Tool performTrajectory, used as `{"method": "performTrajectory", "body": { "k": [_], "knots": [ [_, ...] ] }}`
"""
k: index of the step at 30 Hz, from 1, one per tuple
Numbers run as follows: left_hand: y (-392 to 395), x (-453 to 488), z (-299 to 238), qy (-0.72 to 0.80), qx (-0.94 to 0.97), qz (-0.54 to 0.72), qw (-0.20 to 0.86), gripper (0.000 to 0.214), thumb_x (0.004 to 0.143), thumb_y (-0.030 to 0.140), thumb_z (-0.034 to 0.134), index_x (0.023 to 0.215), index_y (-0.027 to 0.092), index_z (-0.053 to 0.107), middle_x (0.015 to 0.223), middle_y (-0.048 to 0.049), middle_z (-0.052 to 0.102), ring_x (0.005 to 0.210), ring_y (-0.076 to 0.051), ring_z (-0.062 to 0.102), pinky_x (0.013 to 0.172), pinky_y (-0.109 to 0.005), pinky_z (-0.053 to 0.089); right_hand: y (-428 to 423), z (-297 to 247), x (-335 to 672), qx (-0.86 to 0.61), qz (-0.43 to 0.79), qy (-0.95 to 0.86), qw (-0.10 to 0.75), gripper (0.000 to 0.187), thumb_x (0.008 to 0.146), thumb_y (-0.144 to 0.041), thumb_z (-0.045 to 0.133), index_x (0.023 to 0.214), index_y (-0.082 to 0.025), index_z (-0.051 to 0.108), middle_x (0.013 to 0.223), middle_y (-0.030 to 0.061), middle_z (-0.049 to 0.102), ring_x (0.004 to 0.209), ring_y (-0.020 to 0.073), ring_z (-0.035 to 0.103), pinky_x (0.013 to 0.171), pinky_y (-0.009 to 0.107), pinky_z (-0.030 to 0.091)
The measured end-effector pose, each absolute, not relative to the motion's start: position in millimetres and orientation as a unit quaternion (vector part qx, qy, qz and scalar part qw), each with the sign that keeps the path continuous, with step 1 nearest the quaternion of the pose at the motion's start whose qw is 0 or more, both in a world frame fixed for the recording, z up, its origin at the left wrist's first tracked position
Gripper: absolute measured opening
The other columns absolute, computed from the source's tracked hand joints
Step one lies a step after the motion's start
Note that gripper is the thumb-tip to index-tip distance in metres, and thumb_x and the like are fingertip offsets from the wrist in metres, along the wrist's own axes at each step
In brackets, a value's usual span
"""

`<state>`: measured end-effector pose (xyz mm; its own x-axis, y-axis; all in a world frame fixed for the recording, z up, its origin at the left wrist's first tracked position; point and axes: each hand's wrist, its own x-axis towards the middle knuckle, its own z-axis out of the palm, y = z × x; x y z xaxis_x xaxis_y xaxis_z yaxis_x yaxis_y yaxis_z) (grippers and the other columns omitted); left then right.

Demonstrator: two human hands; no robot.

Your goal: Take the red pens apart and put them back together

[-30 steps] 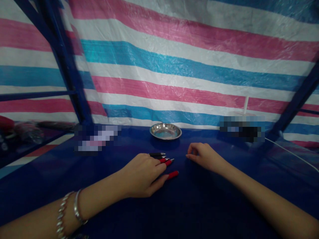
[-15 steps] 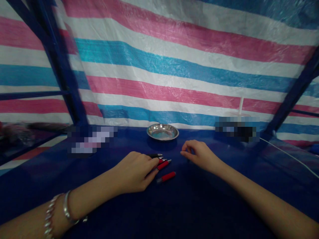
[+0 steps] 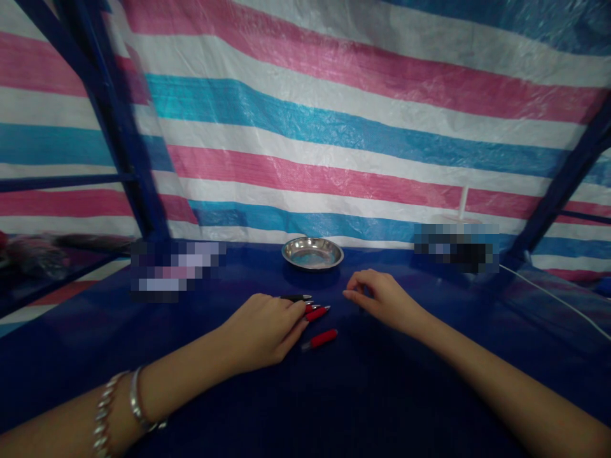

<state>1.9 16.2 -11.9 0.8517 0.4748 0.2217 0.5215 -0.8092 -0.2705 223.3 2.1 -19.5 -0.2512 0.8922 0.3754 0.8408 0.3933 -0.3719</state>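
We look down at a blue tabletop, where a shiny metal dish stands near the back, and we place everything from it. On the dish's near side, a little to its left, our left hand lies palm down, its fingers close together over a small bunch of pens; whether they pinch any, we cannot tell. A black pen tops the bunch, nearest the dish, lying almost crosswise, and a red pen slants below it — both silver tips point rightward. Apart from the bunch, farther from the dish on our side, lies a loose red barrel, perhaps part of a pen; its long axis tilts, the right end higher toward the dish. It is just beside the left fingertips, so the left hand is nearer. Our right hand, to the dish's right and nearer us, curls loosely — a gap shows behind the thumb, and we see nothing held.
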Motion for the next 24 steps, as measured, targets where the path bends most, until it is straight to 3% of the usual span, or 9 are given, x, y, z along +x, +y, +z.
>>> {"method": "performTrajectory", "body": {
  "k": [8,14,24],
  "knots": [
    [14.3,4.1,-11.5,-0.261,-0.939,-0.134,0.178,0.021,0.086,0.024,0.027,0.076,0.016,0.043,0.059,-0.0015,0.056,0.051,-0.017,0.055,0.048,-0.026,0.036,-2.7,-16.8,216.6,-0.500,0.120,-0.800,0.311,0.027,0.083,-0.034,0.038,0.070,-0.016,0.055,0.066,0.0016,0.055,0.063,0.0126,0.049,0.060,0.024,0.035],
    [14.1,4.1,-13.0,-0.233,-0.926,-0.207,0.211,0.024,0.086,0.024,0.026,0.074,0.016,0.045,0.055,-0.0008,0.054,0.047,-0.015,0.051,0.045,-0.026,0.034,-5.4,-16.0,214.0,-0.463,0.210,-0.798,0.324,0.033,0.085,-0.035,0.033,0.062,-0.016,0.045,0.057,-0.0026,0.041,0.054,0.0086,0.039,0.051,0.021,0.031],
    [11.9,5.5,-12.8,-0.221,-0.924,-0.214,0.227,0.029,0.087,0.027,0.027,0.072,0.015,0.049,0.059,-0.0022,0.056,0.051,-0.015,0.052,0.048,-0.026,0.037,-6.3,-17.2,214.5,-0.452,0.259,-0.778,0.350,0.036,0.085,-0.038,0.034,0.063,-0.015,0.051,0.060,-0.0004,0.050,0.056,0.0093,0.046,0.055,0.021,0.034]
  ]
}}
